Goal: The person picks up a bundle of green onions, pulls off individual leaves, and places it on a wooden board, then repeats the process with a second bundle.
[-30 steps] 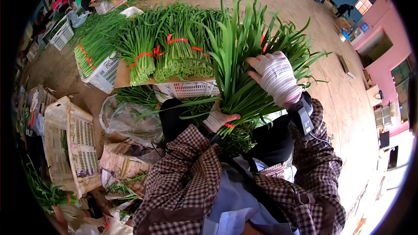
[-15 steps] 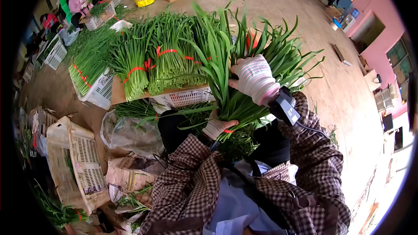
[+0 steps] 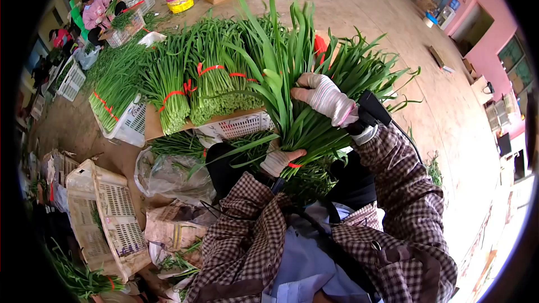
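— Starting wide, what fills the room?
— Bare floor (image 3: 359,5). In front of the person a row of tied bundles (image 3: 208,78) lies side by side on a board (image 3: 154,126) over white crates (image 3: 238,126), with red ties round each. A tipped basket (image 3: 112,219) sits lower left, and a bag (image 3: 168,174) lies between it and the board.
— And the bunch?
— The bunch (image 3: 297,50) stands upright over the person's lap, its leaves fanning up across the bundles behind.
— Who has hold of it?
— Both hands. The right hand (image 3: 325,98), gloved, is curled tight round the leaves midway up. The left hand (image 3: 279,160) is clenched round the stem end below, thumb on top.
— Anything smaller?
— A red band (image 3: 294,165) round the stems, just beside that thumb.
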`<state>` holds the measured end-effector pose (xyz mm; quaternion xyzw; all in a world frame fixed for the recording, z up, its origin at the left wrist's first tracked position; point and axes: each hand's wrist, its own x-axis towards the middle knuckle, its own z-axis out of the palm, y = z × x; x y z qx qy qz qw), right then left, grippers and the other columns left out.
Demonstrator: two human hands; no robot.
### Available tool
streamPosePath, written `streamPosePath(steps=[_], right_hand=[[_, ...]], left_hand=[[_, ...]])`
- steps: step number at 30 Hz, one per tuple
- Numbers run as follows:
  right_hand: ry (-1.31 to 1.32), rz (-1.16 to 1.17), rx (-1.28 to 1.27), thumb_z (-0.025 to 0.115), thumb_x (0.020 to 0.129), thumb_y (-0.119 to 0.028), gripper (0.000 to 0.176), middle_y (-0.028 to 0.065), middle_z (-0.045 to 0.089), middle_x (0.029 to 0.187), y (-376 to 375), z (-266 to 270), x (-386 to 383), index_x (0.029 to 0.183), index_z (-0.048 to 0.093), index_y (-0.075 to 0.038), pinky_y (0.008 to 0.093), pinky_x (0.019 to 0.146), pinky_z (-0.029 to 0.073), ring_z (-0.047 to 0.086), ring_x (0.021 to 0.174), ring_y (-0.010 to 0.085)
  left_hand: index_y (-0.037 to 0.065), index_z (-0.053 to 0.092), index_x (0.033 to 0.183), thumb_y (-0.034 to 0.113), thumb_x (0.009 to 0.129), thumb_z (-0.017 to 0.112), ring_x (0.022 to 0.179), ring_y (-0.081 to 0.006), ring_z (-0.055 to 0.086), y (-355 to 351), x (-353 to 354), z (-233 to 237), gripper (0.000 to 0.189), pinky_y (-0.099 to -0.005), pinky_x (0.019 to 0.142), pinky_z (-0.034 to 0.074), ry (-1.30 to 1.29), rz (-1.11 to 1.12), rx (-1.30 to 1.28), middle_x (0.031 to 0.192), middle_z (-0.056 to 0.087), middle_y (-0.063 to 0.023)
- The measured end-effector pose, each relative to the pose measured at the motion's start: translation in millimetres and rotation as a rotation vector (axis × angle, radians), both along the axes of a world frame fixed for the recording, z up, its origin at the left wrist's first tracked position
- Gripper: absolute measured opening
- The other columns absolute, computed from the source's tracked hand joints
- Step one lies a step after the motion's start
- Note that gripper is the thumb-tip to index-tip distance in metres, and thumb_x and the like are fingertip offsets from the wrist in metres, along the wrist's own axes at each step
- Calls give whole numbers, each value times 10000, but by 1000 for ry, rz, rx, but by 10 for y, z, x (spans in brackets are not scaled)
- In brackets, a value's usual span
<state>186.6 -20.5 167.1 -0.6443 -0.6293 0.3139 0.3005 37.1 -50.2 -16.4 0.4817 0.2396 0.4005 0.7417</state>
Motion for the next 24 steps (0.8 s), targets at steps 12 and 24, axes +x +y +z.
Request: streamPosePath(steps=[12, 24], right_hand=[[928, 220, 542, 634, 825, -307, 213, 61, 600, 985, -391, 929, 597, 891, 619, -104, 327, 804, 454, 553, 875, 170], [285, 38, 179, 629, 809, -334, 283, 126, 579, 823, -1869, -507, 1037, 883, 624, -60, 344, 690, 472, 563, 781, 244]], left_hand=[[53, 431, 1209, 26, 685, 727, 1020, -205, 561, 68, 26, -382, 603, -348, 858, 492, -16, -58, -81, 1180, 552, -99], [-22, 460, 1170, 142, 652, 799, 885, -186, 599, 331, -2, -177, 641, -319, 854, 481, -2, 62, 52, 1018, 612, -112]])
